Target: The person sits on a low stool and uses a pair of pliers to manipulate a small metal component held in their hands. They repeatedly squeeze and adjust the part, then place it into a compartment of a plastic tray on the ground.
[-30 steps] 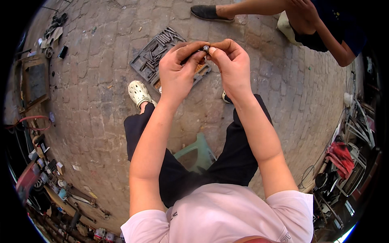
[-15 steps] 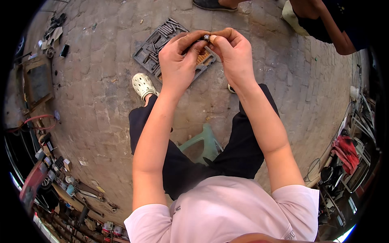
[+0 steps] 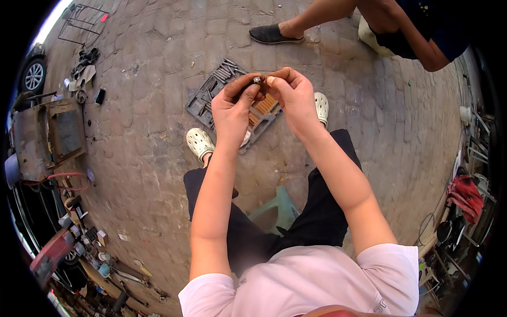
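Observation:
I sit on a green stool (image 3: 282, 208) over a brick-paved floor. My left hand (image 3: 235, 105) and my right hand (image 3: 293, 95) are raised together in front of me. Both pinch a small dark metal socket-like part (image 3: 257, 80) between thumbs and fingertips. Directly below the hands lies an open grey tool case (image 3: 222, 87) holding sockets and orange bits. My feet in pale clogs (image 3: 199, 142) rest on either side of the case.
Another person crouches at the top right, with a dark shoe (image 3: 272, 34) on the bricks. Tools and boxes clutter the left edge (image 3: 79, 248). A rusty metal frame (image 3: 58, 129) stands at the left. More gear sits along the right edge (image 3: 465, 195).
The view has tilted, so my hands and the tool case now appear lower in the picture. Both hands still pinch the small part, with fingers slightly shifted.

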`<state>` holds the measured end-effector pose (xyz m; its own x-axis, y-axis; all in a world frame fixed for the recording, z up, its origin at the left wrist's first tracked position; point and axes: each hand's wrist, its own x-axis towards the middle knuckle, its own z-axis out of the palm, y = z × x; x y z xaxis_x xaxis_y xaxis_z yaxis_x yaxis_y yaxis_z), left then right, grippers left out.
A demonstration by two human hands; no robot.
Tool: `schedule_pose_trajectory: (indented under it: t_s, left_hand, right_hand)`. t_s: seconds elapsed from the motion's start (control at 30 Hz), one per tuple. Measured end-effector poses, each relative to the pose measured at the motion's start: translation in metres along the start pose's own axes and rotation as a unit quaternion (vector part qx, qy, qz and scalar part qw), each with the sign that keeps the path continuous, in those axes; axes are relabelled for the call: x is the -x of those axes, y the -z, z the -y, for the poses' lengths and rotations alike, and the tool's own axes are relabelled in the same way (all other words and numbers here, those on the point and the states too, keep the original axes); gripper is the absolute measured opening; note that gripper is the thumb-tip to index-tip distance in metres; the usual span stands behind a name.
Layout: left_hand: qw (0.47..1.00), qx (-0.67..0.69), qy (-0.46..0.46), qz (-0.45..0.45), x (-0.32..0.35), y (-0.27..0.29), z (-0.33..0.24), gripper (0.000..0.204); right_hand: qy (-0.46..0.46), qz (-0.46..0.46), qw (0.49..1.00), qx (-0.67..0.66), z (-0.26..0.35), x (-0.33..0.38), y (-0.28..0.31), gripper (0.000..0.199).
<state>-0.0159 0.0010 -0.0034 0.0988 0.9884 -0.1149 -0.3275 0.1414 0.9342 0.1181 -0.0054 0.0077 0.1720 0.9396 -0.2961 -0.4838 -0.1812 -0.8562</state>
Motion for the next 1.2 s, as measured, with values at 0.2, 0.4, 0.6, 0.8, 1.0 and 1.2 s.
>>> schedule_pose_trajectory:
  t_s: [0.2, 0.4, 0.6, 0.8, 1.0, 1.2]
  left_hand:
    - [1.0, 0.015, -0.006, 0.008, 0.001, 0.002, -0.005, 0.018]
    - [0.999, -0.028, -0.044, -0.004, 0.001, 0.001, 0.001, 0.019]
    - [0.986, -0.121, -0.11, -0.023, 0.004, 0.005, 0.002, 0.017]
    - [0.989, -0.118, -0.091, -0.024, 0.0, 0.004, 0.004, 0.019]
    - [0.987, -0.124, -0.105, 0.006, -0.003, 0.003, 0.005, 0.017]
    - [0.998, -0.043, -0.049, 0.001, -0.006, -0.005, 0.001, 0.018]
  right_hand:
    - [-0.016, 0.029, 0.999, -0.007, 0.0, -0.003, -0.001, 0.011]
    - [-0.006, 0.048, 0.999, 0.013, 0.002, -0.002, -0.004, 0.009]
    - [0.016, 0.025, 1.0, -0.005, -0.006, 0.004, -0.016, 0.007]
    - [0.008, -0.015, 0.999, -0.03, -0.011, -0.001, -0.015, 0.007]
    - [-0.018, -0.026, 0.997, -0.064, -0.009, -0.002, -0.008, 0.006]
    - [-0.007, -0.015, 0.997, -0.069, -0.001, -0.002, -0.007, 0.004]
